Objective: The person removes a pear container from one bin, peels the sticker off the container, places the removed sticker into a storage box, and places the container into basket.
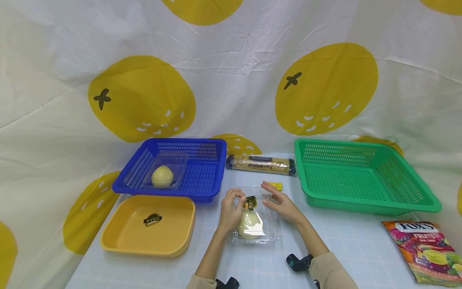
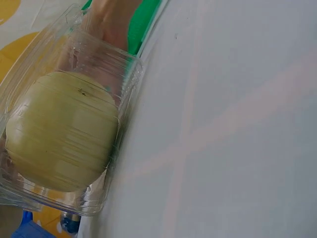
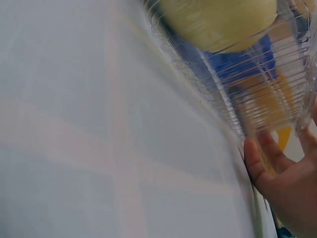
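Note:
A clear plastic clamshell box lies on the table with a round, pale yellow-green fruit or vegetable inside. On its lid side is a black-and-gold label sticker. My left hand is at the box's left side, thumb and curled fingers pinching the sticker's left edge. At the right side, my right hand rests its fairly straight fingers on the box; the right wrist view shows these fingers by the box's ribbed wall. Another such sticker lies in the yellow tray.
Behind left, a blue basket holds another clear box with a round pale item. A spaghetti pack lies at the back, with a small yellow packet nearer. To the right are a green basket and a candy bag.

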Demonstrator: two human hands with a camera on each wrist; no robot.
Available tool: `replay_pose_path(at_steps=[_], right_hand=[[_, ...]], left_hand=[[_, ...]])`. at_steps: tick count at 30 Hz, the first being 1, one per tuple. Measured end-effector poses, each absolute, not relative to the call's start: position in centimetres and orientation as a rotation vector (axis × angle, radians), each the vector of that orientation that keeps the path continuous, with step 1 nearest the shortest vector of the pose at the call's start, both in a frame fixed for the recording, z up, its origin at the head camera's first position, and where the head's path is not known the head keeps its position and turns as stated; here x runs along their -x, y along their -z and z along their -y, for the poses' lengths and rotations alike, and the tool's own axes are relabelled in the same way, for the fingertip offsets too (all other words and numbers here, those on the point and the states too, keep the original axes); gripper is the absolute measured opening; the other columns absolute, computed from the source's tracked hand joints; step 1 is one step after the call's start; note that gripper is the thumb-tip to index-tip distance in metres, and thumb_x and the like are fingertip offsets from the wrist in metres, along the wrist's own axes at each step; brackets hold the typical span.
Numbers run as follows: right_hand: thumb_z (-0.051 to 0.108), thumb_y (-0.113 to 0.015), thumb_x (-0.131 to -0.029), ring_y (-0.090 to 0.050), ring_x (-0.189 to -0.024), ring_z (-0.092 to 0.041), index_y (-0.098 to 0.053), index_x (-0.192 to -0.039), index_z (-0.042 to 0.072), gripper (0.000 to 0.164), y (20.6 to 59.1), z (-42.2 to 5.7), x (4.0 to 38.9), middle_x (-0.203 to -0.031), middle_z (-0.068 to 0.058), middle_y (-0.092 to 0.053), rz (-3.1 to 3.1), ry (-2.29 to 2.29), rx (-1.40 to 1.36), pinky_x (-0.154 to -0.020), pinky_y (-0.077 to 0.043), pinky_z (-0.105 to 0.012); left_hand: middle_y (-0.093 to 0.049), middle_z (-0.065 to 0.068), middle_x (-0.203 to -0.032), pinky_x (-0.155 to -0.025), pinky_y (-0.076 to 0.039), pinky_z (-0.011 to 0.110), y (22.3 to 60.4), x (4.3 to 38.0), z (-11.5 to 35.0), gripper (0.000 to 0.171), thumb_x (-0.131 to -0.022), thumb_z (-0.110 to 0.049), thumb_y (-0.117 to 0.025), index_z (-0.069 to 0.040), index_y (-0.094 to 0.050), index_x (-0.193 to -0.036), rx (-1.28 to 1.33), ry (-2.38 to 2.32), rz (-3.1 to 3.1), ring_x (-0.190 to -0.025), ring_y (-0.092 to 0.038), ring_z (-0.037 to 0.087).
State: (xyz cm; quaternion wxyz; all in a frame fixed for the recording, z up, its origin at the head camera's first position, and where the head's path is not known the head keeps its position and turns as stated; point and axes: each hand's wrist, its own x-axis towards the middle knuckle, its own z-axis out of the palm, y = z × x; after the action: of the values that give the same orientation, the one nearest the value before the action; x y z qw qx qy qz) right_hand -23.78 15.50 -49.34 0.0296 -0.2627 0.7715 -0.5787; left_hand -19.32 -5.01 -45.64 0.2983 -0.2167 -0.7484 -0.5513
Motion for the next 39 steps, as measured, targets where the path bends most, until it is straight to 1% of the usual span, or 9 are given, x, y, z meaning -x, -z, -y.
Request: replay_pose_path(at_steps=[9,12,16,19,23,26,28,35,39], right_hand=[[0.005,-0.059,-0.091,-0.023,-0.136,-0.045,-0.039,-0.139,-0.004,0.053,47.2,-15.0,22.5,-0.15,-0.025,-0.024,-2.383,1.782,0.835,-0.106,-0.022,-0.061],[0.007,-0.059,-0.091,-0.024,-0.136,-0.042,-0.039,-0.14,-0.003,0.053,48.0,-15.2,23.0,-0.151,-0.022,-0.024,-2.404,1.761,0.828,-0.106,-0.023,-0.06],[0.011,-0.06,-0.091,-0.021,-0.139,-0.036,-0.038,-0.141,0.0,0.055,49.4,-15.4,23.9,-0.153,-0.016,-0.024,-2.399,1.769,0.803,-0.108,-0.022,-0.057],[0.015,-0.062,-0.091,-0.02,-0.14,-0.034,-0.039,-0.141,0.001,0.057,49.8,-15.5,24.1,-0.153,-0.013,-0.025,-2.38,1.788,0.794,-0.109,-0.021,-0.056],[0.018,-0.063,-0.09,-0.019,-0.141,-0.032,-0.039,-0.142,0.003,0.058,49.8,-15.5,24.1,-0.153,-0.012,-0.025,-2.37,1.788,0.78,-0.109,-0.02,-0.056],[0.017,-0.062,-0.091,-0.019,-0.141,-0.033,-0.04,-0.142,0.005,0.057,49.7,-15.5,24.1,-0.153,-0.013,-0.025,-2.378,1.778,0.796,-0.109,-0.02,-0.057],[0.014,-0.061,-0.091,-0.019,-0.14,-0.036,-0.039,-0.142,0.004,0.056,48.9,-15.4,23.7,-0.153,-0.017,-0.024,-2.375,1.772,0.797,-0.108,-0.02,-0.058],[0.011,-0.061,-0.091,-0.021,-0.139,-0.038,-0.04,-0.14,0.001,0.055,48.1,-15.3,23.2,-0.152,-0.018,-0.025,-2.382,1.778,0.796,-0.108,-0.022,-0.058],[0.009,-0.06,-0.091,-0.022,-0.138,-0.041,-0.04,-0.14,-0.001,0.054,46.7,-15.0,22.5,-0.151,-0.022,-0.024,-2.386,1.758,0.776,-0.107,-0.023,-0.058]], left_hand=[[-0.061,0.023,-0.088,-0.093,-0.044,0.044,44.5,18.6,5.4,0.007,-0.079,0.017,-0.058,0.011,-0.056,-0.076,0.538,1.568,2.078,-0.092,-0.058,0.037],[-0.061,0.023,-0.087,-0.092,-0.045,0.044,44.6,18.7,5.5,0.007,-0.079,0.017,-0.058,0.011,-0.056,-0.076,0.55,1.568,2.077,-0.091,-0.058,0.038],[-0.062,0.022,-0.087,-0.096,-0.042,0.046,44.5,18.7,5.6,0.007,-0.078,0.016,-0.058,0.011,-0.056,-0.075,0.562,1.58,2.082,-0.092,-0.058,0.039],[-0.062,0.024,-0.088,-0.099,-0.039,0.048,44.3,18.8,5.7,0.006,-0.079,0.015,-0.058,0.012,-0.057,-0.074,0.553,1.614,2.098,-0.093,-0.058,0.039],[-0.062,0.024,-0.088,-0.101,-0.039,0.046,44.3,18.8,5.9,0.006,-0.08,0.014,-0.058,0.012,-0.058,-0.075,0.549,1.654,2.109,-0.094,-0.058,0.039],[-0.062,0.025,-0.088,-0.101,-0.038,0.044,44.3,18.9,6.0,0.006,-0.08,0.014,-0.058,0.013,-0.058,-0.075,0.559,1.682,2.104,-0.094,-0.058,0.04],[-0.062,0.025,-0.088,-0.101,-0.038,0.043,44.4,18.9,6.0,0.006,-0.081,0.014,-0.058,0.012,-0.058,-0.075,0.556,1.704,2.106,-0.095,-0.057,0.04],[-0.062,0.026,-0.088,-0.099,-0.04,0.041,44.1,18.8,6.0,0.006,-0.08,0.015,-0.057,0.013,-0.057,-0.074,0.549,1.725,2.116,-0.094,-0.056,0.04],[-0.062,0.026,-0.088,-0.1,-0.039,0.041,44.1,18.8,6.1,0.007,-0.081,0.015,-0.057,0.013,-0.057,-0.074,0.557,1.745,2.12,-0.094,-0.056,0.04]])
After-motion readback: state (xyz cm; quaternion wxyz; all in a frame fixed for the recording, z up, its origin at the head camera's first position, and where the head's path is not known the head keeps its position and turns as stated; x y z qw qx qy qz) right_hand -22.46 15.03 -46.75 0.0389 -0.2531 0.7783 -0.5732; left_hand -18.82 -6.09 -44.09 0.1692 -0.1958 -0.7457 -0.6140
